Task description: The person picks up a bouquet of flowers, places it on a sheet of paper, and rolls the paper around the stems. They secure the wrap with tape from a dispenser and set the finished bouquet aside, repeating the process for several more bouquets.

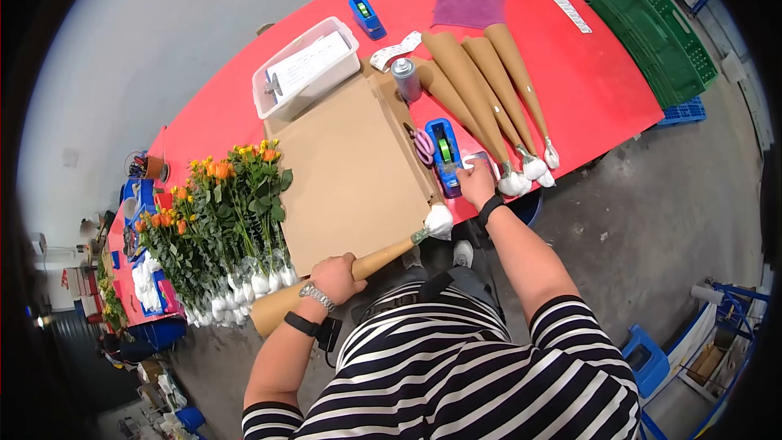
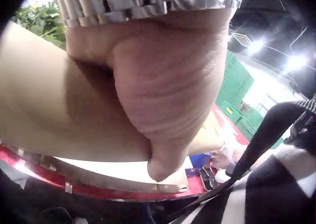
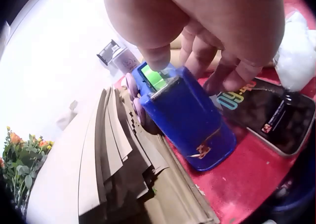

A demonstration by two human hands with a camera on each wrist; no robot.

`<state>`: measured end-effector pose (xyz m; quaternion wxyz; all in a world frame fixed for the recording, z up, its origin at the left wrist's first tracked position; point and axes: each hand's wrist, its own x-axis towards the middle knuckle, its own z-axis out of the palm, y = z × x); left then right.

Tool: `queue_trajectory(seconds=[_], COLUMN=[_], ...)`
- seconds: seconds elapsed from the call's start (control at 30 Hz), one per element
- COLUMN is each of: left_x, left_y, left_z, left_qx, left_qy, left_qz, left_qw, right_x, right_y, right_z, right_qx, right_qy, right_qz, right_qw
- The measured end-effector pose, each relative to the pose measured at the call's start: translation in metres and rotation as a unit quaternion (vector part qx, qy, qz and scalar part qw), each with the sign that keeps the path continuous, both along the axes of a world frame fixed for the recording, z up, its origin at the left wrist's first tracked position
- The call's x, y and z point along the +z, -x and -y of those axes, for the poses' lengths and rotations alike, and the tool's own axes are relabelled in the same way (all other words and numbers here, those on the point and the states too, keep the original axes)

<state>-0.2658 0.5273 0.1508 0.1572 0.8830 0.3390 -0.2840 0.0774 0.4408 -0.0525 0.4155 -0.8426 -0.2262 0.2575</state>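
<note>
My left hand (image 1: 334, 277) grips a brown paper cone (image 1: 383, 258) round its middle, tilted along the table's front edge. At its narrow end, green stems (image 1: 419, 236) run into a white wrapped bundle (image 1: 439, 222). The left wrist view shows the thumb and palm against the paper; the other fingers are hidden. My right hand (image 1: 476, 182) holds the blue tape dispenser (image 3: 192, 120) at one side, thumb over the green tape roll (image 3: 154, 78), fingers bent along its far side. A phone (image 3: 269, 113) with a lit screen lies beside the dispenser.
Brown paper sheets (image 1: 350, 171) are stacked before me, scissors (image 1: 423, 147) and a spray can (image 1: 406, 80) nearby. Finished-looking cones (image 1: 489, 98) lie to the right. Orange and yellow flowers (image 1: 220, 169) lie left. Behind stand a white bin (image 1: 349, 55) and another dispenser (image 1: 367, 18).
</note>
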Motion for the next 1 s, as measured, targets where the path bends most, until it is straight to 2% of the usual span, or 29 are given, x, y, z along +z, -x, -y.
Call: queue_trajectory(seconds=[0.07, 0.13, 0.2, 0.27, 0.33, 0.4, 0.43, 0.47, 0.53, 0.57, 0.6, 0.63, 0.67, 0.7, 0.73, 0.8, 0.87, 0.93, 1.0], left_x=[0.0, -0.001, -0.001, -0.002, 0.005, 0.006, 0.002, -0.001, -0.002, -0.002, -0.002, -0.001, 0.0, 0.002, 0.006, 0.012, 0.021, 0.037, 0.041], left_y=[0.009, 0.014, 0.015, 0.017, 0.013, 0.01, 0.01, 0.01, 0.004, 0.0, -0.002, -0.006, -0.009, -0.016, -0.021, -0.028, -0.047, -0.062, -0.067], left_z=[0.004, 0.006, 0.005, 0.006, 0.006, 0.002, 0.0, -0.002, -0.007, -0.01, -0.011, -0.013, -0.017, -0.021, -0.023, -0.017, -0.014, -0.012, -0.011], left_qx=[0.062, 0.081, 0.096, 0.125, 0.144, 0.162, 0.171, 0.18, 0.193, 0.205, 0.205, 0.216, 0.228, 0.231, 0.24, 0.254, 0.297, 0.281, 0.226], left_qy=[0.007, 0.01, 0.013, 0.015, 0.023, 0.03, 0.048, 0.066, 0.106, 0.144, 0.143, 0.165, 0.187, 0.182, 0.194, 0.209, 0.252, 0.237, 0.262], left_qz=[0.035, 0.052, 0.072, 0.116, 0.115, 0.114, 0.145, 0.176, 0.199, 0.221, 0.221, 0.24, 0.259, 0.263, 0.27, 0.27, 0.29, 0.276, 0.312], left_qw=[0.997, 0.995, 0.993, 0.985, 0.982, 0.98, 0.973, 0.966, 0.955, 0.942, 0.943, 0.932, 0.92, 0.919, 0.912, 0.905, 0.874, 0.888, 0.885], right_x=[-0.027, -0.019, 0.0, 0.02, 0.017, 0.006, 0.004, 0.0, -0.002, -0.002, 0.005, 0.011, 0.016, 0.044, 0.083, 0.138, 0.184, 0.179, 0.177], right_y=[0.001, 0.006, 0.009, 0.015, 0.023, 0.036, 0.038, 0.035, 0.024, 0.023, 0.022, 0.028, 0.038, 0.047, 0.059, 0.085, 0.105, 0.115, 0.118], right_z=[-0.014, -0.021, -0.019, -0.001, 0.027, 0.047, 0.056, 0.053, 0.042, 0.04, 0.036, 0.04, 0.043, 0.041, 0.037, 0.032, 0.026, 0.019, 0.018], right_qx=[-0.005, -0.013, -0.077, -0.075, -0.018, -0.036, -0.075, -0.076, -0.094, -0.007, 0.169, 0.196, 0.216, 0.198, 0.179, 0.225, 0.243, 0.256, 0.246], right_qy=[-0.011, -0.022, -0.116, -0.146, -0.092, -0.091, -0.078, -0.078, -0.003, 0.084, 0.197, 0.133, 0.063, -0.027, -0.113, -0.209, -0.251, -0.261, -0.203], right_qz=[-0.013, -0.025, -0.075, -0.063, 0.039, -0.099, -0.26, -0.26, -0.504, -0.444, -0.285, -0.1, 0.091, -0.054, -0.203, -0.252, -0.298, -0.28, -0.167], right_qw=[1.0, 0.999, 0.987, 0.984, 0.995, 0.99, 0.96, 0.96, 0.859, 0.892, 0.923, 0.966, 0.97, 0.978, 0.956, 0.918, 0.888, 0.887, 0.933])
